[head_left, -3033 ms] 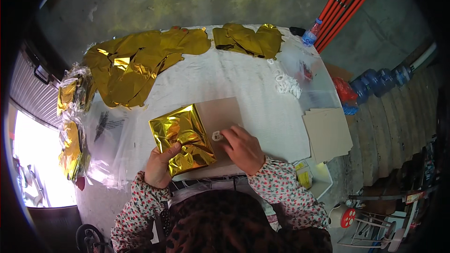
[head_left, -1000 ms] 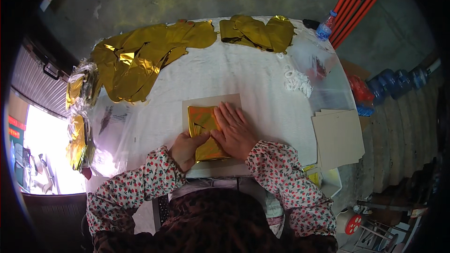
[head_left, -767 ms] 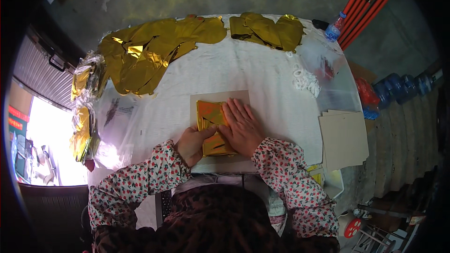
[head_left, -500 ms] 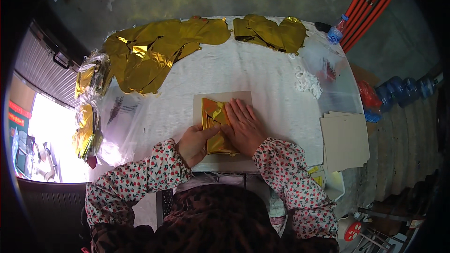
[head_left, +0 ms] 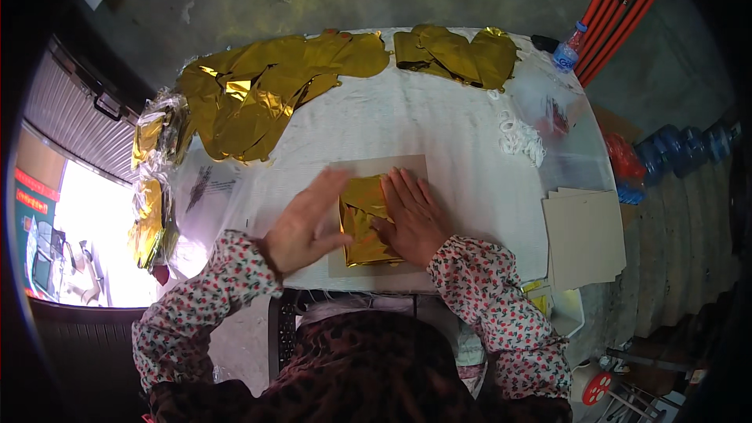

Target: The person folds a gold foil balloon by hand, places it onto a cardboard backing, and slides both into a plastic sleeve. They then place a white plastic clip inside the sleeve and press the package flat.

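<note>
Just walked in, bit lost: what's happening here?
A person's right hand rests flat over the right edge of folded gold foil on a cardboard sheet. The blurred left hand is open at the foil's left edge, contact unclear. Gold sheets line the far side of the table; a cardboard stack lies right.

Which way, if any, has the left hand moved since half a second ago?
Yes: against the card stack, the left hand has moved left, drawing back from the gold packet.

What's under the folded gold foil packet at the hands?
A rectangular grey-brown cardboard sheet: it shows past the upper and lower edges of the folded gold foil packet. The packet and right hand cover its middle, so anything sandwiched there cannot be seen.
</note>
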{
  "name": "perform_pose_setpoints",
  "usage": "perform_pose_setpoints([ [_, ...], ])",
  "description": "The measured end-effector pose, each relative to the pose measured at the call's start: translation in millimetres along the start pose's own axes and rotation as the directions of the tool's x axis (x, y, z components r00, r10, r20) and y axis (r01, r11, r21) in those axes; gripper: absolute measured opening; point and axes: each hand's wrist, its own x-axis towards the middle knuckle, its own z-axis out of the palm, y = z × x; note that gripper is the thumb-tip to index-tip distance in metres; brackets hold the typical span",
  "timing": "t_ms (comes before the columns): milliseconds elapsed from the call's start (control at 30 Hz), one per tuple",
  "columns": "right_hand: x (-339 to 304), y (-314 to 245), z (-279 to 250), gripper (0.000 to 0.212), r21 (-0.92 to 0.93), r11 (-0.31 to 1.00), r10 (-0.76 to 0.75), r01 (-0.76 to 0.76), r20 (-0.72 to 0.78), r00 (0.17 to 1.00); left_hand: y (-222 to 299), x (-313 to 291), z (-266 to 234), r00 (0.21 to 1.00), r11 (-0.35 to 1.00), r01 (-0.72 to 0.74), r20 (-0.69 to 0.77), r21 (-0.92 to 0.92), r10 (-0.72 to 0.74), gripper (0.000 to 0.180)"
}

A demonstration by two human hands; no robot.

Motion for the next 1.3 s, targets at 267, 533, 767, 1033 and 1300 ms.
perform_pose_setpoints([
  [267, 1.8, -2.8, 0.2, 0.075, 0.015, 1.0, -0.002, 0.001, 0.031, 1.0, -39.2, 10.5, 34.8, 0.977, 0.956, -0.095, 0.209, 0.278, 0.036, 0.114],
  [533, 2.8, -4.8, -11.2, 0.079, -0.011, 1.0, -0.015, 0.016, 0.083, 0.996, -33.9, 11.1, 32.1, 0.977, 0.965, -0.05, 0.214, 0.256, -0.006, 0.116],
  [767, 2.0, -4.0, -15.6, 0.078, -0.045, 0.999, -0.011, 0.017, 0.12, 0.993, -62.9, -5.9, 26.2, 0.977, 0.694, 0.007, -0.144, -0.72, -0.159, 0.068],
  [1033, 1.3, -5.1, -13.7, 0.078, -0.066, 0.998, -0.013, 0.02, 0.101, 0.995, -30.5, -21.9, 16.3, 0.959, 0.998, -0.049, -0.277, 0.027, 0.054, 0.008],
  [1300, 2.5, -5.8, -11.7, 0.078, -0.086, 0.996, -0.014, 0.023, 0.1, 0.995, -40.5, -4.7, 26.3, 0.897, 0.986, 0.146, -0.431, 0.085, -0.096, 0.023],
])
